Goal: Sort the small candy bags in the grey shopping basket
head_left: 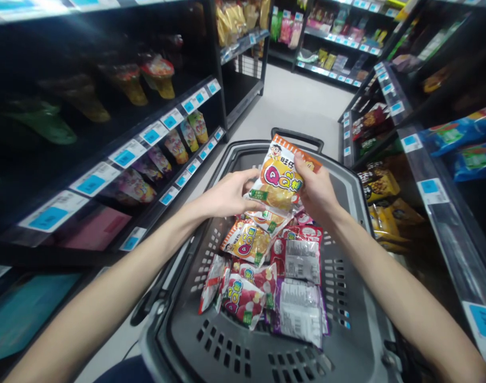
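Over the far part of a grey shopping basket, both hands hold an orange and white bag of gummy candy, its printed front facing me. My left hand pinches the bag's lower left edge, fingers partly behind it. Gripping its upper right side is my right hand, thumb on the front; more orange wrapper shows behind there. In the basket lie another orange candy bag, red candy bags at the near left, and silver-backed bags with purple edges at the right.
A shelf with price tags runs along the left, holding bagged cups and pouches. Snack bags fill the right shelf. Pale floor leads to more shelving at the back.
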Demonstrator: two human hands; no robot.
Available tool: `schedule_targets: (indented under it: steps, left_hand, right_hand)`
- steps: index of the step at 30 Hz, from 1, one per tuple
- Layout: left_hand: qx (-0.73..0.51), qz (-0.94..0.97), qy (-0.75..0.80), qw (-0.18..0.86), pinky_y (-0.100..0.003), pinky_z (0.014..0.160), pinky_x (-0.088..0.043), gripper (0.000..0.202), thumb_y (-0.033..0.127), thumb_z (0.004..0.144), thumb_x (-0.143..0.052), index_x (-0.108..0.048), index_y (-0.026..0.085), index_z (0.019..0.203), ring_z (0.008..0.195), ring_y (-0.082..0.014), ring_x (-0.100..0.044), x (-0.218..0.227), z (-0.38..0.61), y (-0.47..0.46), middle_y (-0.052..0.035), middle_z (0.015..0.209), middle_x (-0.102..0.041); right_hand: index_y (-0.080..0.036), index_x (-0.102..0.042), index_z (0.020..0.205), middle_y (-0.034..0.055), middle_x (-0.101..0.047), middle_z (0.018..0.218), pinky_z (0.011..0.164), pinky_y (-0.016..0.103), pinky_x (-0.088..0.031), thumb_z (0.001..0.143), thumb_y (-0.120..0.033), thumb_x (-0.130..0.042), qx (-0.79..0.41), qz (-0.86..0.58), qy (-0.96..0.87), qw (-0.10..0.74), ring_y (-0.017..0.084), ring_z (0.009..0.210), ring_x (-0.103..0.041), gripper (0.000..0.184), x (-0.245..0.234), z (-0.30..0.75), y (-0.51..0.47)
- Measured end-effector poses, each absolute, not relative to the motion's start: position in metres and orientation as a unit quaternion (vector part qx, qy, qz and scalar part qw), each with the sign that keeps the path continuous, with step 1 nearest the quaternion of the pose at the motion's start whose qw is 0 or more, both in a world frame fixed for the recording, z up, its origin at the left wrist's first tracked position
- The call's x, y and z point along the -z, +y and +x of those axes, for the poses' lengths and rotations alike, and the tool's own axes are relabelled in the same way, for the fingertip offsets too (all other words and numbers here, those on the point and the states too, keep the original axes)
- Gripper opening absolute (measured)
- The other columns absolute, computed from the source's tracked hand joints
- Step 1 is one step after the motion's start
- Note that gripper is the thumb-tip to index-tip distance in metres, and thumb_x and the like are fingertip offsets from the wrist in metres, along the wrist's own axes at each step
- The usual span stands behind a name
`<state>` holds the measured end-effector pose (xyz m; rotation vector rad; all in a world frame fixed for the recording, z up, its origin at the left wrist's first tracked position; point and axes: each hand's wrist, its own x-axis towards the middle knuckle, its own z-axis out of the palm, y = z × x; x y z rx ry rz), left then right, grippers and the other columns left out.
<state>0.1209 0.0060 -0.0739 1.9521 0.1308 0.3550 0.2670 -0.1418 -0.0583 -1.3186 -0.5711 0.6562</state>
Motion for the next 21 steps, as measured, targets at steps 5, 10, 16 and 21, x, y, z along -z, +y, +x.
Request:
schedule_targets:
  steps: [5,10,16,21]
  left_hand:
    - [-0.229,0.866,0.061,0.441,-0.029,0.075,-0.054,0.038,0.033,0.083,-0.072,-0.072,0.018,0.119,0.079,-0.0178,-0.065,0.069,0.12,0.005,-0.0039,0.086,-0.07]
    - [-0.342,0.914,-0.054,0.213,-0.029,0.071,-0.049,0.028,0.029,0.093,-0.06,-0.077,0.027,0.114,0.074,-0.0154,-0.057,0.065,0.115,0.004,-0.0035,0.078,-0.063]
    - [-0.291,0.933,-0.171,0.126,-0.033,0.073,-0.051,0.03,0.031,0.101,-0.051,-0.076,0.032,0.118,0.074,-0.0171,-0.059,0.063,0.111,-0.001,-0.0035,0.074,-0.062]
    - [-0.341,0.914,-0.138,0.171,-0.035,0.074,-0.054,0.027,0.032,0.093,-0.061,-0.075,0.03,0.117,0.078,-0.0177,-0.062,0.063,0.115,-0.005,-0.0027,0.08,-0.068]
  right_hand:
    - [-0.028,-0.057,0.131,0.0079,-0.069,0.124,0.091,0.049,-0.059,0.081,-0.073,-0.066,-0.406,-0.577,-0.203,0.679,0.027,0.112,-0.067,0.068,0.052,0.272,-0.145]
    - [-0.031,-0.055,0.135,0.0094,-0.068,0.124,0.094,0.057,-0.056,0.08,-0.088,-0.046,-0.391,-0.541,-0.251,0.701,0.033,0.117,-0.064,0.08,0.039,0.271,-0.149]
    - [-0.031,-0.054,0.137,0.008,-0.063,0.14,0.099,0.061,-0.052,0.079,-0.083,-0.05,-0.393,-0.486,-0.328,0.708,0.036,0.13,-0.057,0.078,0.035,0.268,-0.153]
    - [-0.031,-0.056,0.132,0.0054,-0.063,0.142,0.103,0.06,-0.051,0.078,-0.084,-0.05,-0.401,-0.476,-0.315,0.717,0.035,0.134,-0.055,0.076,0.042,0.273,-0.15]
